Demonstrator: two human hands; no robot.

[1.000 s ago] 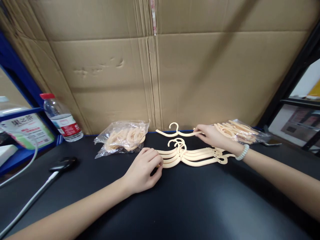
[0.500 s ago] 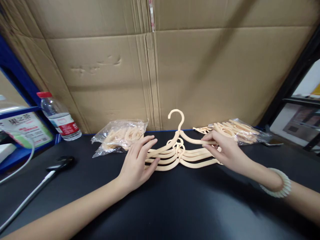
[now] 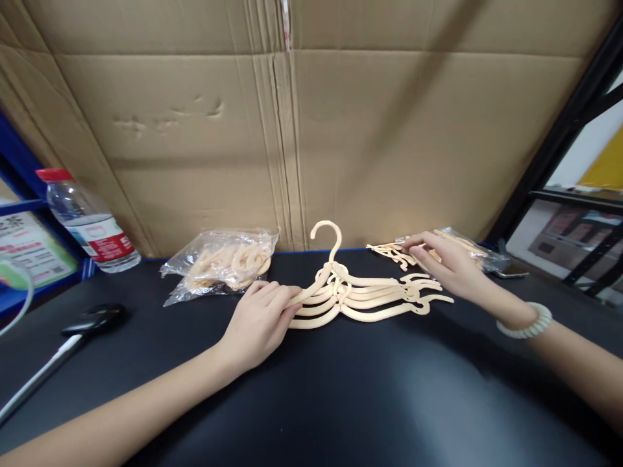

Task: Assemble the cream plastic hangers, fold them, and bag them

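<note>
Several cream plastic hangers lie overlapped on the black table, their shoulders spread left and right. The top hanger has its hook pointing toward the cardboard. My left hand is closed on the left arm of this top hanger. My right hand is off the hangers, above the loose cream pieces and beside the right plastic bag; its fingers are apart and hold nothing visible. Another clear bag of cream parts lies behind my left hand.
Cardboard stands upright behind the table. At the left are a red-capped water bottle and a black device with a white cable. A flat phone-like object lies by the right bag.
My left hand has closed on the top hanger's left arm. My right hand has let go of its right arm and moved back toward the right bag. The view has shifted slightly.
</note>
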